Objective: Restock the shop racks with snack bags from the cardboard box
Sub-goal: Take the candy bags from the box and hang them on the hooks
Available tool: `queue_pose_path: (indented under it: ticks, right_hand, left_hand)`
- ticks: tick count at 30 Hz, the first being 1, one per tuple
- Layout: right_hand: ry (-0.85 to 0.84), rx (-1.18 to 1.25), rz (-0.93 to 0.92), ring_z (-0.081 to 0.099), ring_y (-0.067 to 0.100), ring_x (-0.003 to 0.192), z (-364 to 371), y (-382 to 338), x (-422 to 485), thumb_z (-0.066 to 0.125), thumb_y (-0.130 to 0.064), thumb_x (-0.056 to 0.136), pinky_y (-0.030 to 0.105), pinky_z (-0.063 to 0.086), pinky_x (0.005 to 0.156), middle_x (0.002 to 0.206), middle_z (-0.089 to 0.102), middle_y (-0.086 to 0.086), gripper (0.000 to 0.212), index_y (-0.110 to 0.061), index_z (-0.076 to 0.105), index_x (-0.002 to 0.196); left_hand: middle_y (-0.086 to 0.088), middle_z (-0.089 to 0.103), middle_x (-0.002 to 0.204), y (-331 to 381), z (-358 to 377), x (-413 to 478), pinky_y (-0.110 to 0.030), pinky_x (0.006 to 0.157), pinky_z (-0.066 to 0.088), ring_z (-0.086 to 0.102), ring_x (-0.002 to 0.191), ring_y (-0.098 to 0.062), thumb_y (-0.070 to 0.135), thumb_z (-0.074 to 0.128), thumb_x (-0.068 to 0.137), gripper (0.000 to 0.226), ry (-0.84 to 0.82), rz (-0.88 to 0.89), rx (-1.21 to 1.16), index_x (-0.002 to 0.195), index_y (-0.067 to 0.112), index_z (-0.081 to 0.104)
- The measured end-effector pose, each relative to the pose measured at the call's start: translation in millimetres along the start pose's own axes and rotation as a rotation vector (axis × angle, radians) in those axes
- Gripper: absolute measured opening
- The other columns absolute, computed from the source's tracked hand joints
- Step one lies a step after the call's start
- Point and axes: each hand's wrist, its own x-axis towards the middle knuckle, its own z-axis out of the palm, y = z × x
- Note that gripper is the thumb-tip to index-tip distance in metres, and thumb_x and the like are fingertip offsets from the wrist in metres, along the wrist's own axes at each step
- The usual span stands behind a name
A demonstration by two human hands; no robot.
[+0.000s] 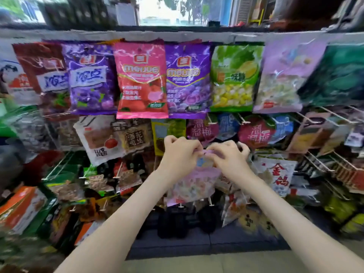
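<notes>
You hold the pale lilac candy bag (194, 184) by its top edge with both hands. Your left hand (180, 152) pinches the left of the header and your right hand (229, 154) the right, each grip closed tight on the film. The bag hangs straight down from that edge, long axis vertical, its clear belly of mixed sweets below your wrists and in front of the rack's middle rows.

The next move likely turns on getting the header onto a wire peg (242, 120). The nearest pegs sit just above and beyond your knuckles, so the bag probably has to go up and away from you. Neither hand is nearer, and the header's hole is hidden.

Much of the writing is blurred. "meijue" reads on the pink bag (140, 79) and the purple bag (187, 79) in the top row. 溜溜梅 is on the red packs (202, 131) above your hands, and 金鸽 on the white bag (278, 174) at right.
</notes>
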Motion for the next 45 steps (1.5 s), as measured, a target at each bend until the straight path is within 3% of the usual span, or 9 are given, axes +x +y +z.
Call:
queue_pose_path:
  ticks: [4, 7, 14, 20, 28, 35, 40, 42, 45]
  right_hand:
    - [0.194, -0.06, -0.008, 0.041, 0.009, 0.106, -72, 65, 18, 0.053, -0.041, 0.094, 0.03, 0.01, 0.092, 0.09, 0.063, -0.013, 0.021, -0.028, 0.069, 0.092]
    - [0.294, -0.12, 0.012, 0.039, 0.009, 0.104, -119, 101, 38, 0.055, -0.044, 0.092, 0.039, 0.015, 0.097, 0.086, 0.06, -0.018, 0.02, -0.031, 0.069, 0.092]
    - [0.465, -0.031, 0.0, 0.045, 0.016, 0.103, -203, 163, 100, 0.064, -0.038, 0.087, 0.036, 0.022, 0.082, 0.091, 0.066, -0.011, 0.013, -0.027, 0.07, 0.091]
    - [0.557, 0.045, -0.065, 0.055, 0.017, 0.099, -236, 197, 179, 0.071, -0.035, 0.081, 0.043, 0.031, 0.089, 0.079, 0.065, -0.015, 0.005, -0.03, 0.072, 0.083]
    - [0.695, -0.064, -0.084, 0.047, 0.016, 0.099, -242, 224, 243, 0.067, -0.023, 0.086, 0.029, 0.011, 0.072, 0.08, 0.06, -0.015, 0.005, -0.025, 0.071, 0.084]
    - [0.667, 0.073, -0.169, 0.034, -0.002, 0.083, -247, 234, 251, 0.07, -0.017, 0.083, 0.027, 0.014, 0.074, 0.067, 0.05, -0.022, 0.021, -0.034, 0.061, 0.075]
    - [0.542, 0.151, -0.097, 0.04, 0.005, 0.094, -251, 237, 261, 0.067, -0.025, 0.086, 0.037, 0.027, 0.09, 0.073, 0.05, -0.02, 0.004, -0.025, 0.07, 0.088]
    - [0.505, 0.137, -0.064, 0.044, 0.012, 0.099, -245, 240, 266, 0.065, -0.028, 0.087, 0.033, 0.024, 0.085, 0.074, 0.05, -0.016, 0.006, -0.026, 0.071, 0.089]
    - [0.501, 0.078, -0.048, 0.042, 0.01, 0.103, -235, 244, 275, 0.061, -0.031, 0.09, 0.029, 0.014, 0.077, 0.074, 0.049, -0.017, 0.012, -0.024, 0.071, 0.093]
  left_hand:
    - [0.001, 0.068, 0.075, 73, 25, 69, -0.039, 0.083, 0.036, 0.06, 0.078, -0.022, 0.029, 0.059, 0.087, 0.012, 0.125, 0.093, -0.064, 0.083, 0.021, 0.067]
    - [-0.006, 0.071, 0.073, 121, 34, 116, -0.041, 0.068, 0.048, 0.065, 0.071, -0.031, 0.03, 0.057, 0.084, 0.02, 0.163, 0.119, -0.158, 0.082, 0.015, 0.071]
    - [-0.008, 0.071, 0.078, 182, 54, 231, -0.037, 0.066, 0.047, 0.065, 0.078, -0.034, 0.028, 0.058, 0.083, 0.015, 0.261, 0.213, -0.137, 0.082, 0.017, 0.069]
    - [-0.006, 0.071, 0.076, 191, 68, 321, -0.038, 0.072, 0.048, 0.065, 0.074, -0.03, 0.027, 0.057, 0.084, 0.017, 0.324, 0.208, -0.164, 0.083, 0.018, 0.071]
    - [-0.002, 0.072, 0.074, 186, 80, 389, -0.043, 0.076, 0.049, 0.065, 0.072, -0.026, 0.03, 0.053, 0.08, 0.023, 0.364, 0.227, -0.247, 0.078, 0.017, 0.072]
    - [0.0, 0.069, 0.068, 187, 79, 393, -0.045, 0.071, 0.049, 0.063, 0.065, -0.024, 0.03, 0.052, 0.082, 0.024, 0.391, 0.262, -0.229, 0.077, 0.015, 0.07]
    - [-0.002, 0.07, 0.07, 187, 82, 397, -0.043, 0.076, 0.048, 0.064, 0.07, -0.026, 0.028, 0.053, 0.083, 0.024, 0.396, 0.205, -0.178, 0.079, 0.013, 0.07]
    - [-0.002, 0.07, 0.074, 182, 90, 401, -0.042, 0.082, 0.045, 0.064, 0.074, -0.025, 0.024, 0.057, 0.086, 0.017, 0.38, 0.175, -0.158, 0.082, 0.014, 0.07]
    - [0.001, 0.068, 0.08, 176, 102, 405, -0.031, 0.084, 0.027, 0.061, 0.084, -0.022, 0.023, 0.056, 0.092, 0.014, 0.413, 0.11, -0.001, 0.086, 0.017, 0.068]
